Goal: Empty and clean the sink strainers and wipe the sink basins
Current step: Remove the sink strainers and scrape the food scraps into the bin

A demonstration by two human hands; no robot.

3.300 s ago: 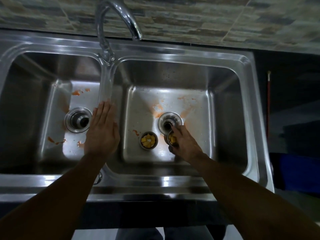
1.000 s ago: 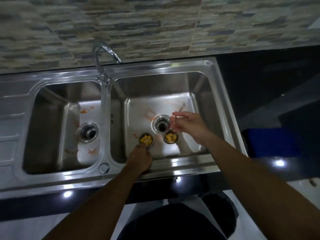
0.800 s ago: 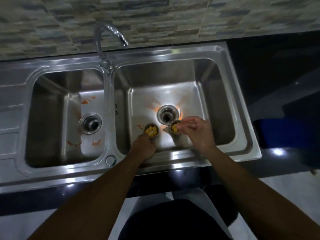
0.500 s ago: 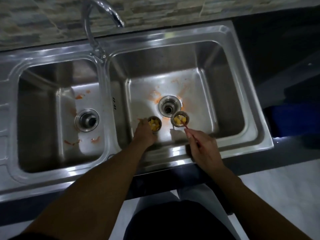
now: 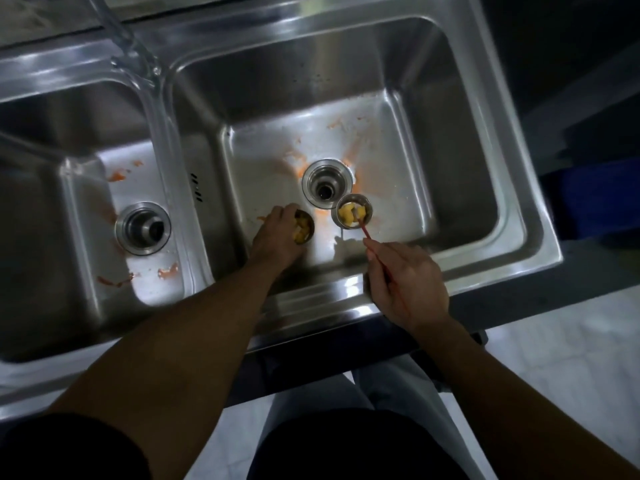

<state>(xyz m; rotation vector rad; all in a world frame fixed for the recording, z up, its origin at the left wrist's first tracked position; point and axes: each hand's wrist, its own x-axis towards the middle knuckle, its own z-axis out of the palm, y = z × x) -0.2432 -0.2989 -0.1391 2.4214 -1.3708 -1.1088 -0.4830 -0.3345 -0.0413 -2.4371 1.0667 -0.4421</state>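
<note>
Looked down into a stainless double sink (image 5: 512, 188). Left hand (image 5: 277, 237) reached into the right basin (image 5: 408, 161), fingers closed on the rim of a strainer cup (image 5: 305, 227) that stood on the basin floor near the front wall, yellow food scraps (image 5: 300, 231) showing inside. Right hand (image 5: 408, 282) hovered over the front rim of the sink, fingers pinched on a thin red stick (image 5: 366, 232) whose tip reached into a second strainer cup (image 5: 353, 211), also filled with yellow chunks. Second cup sat just beside the open right drain (image 5: 325, 181), at its front right edge; cannot tell whether resting on the floor or lifted by the stick. Orange smears (image 5: 294, 161) spread around the right drain and toward the back of the basin floor. Left basin (image 5: 83, 237) showed an open drain (image 5: 142, 227) with orange smears toward the back and front of its floor. Faucet base (image 5: 138, 64) stood on the back rim above the divider between the basins.
</note>
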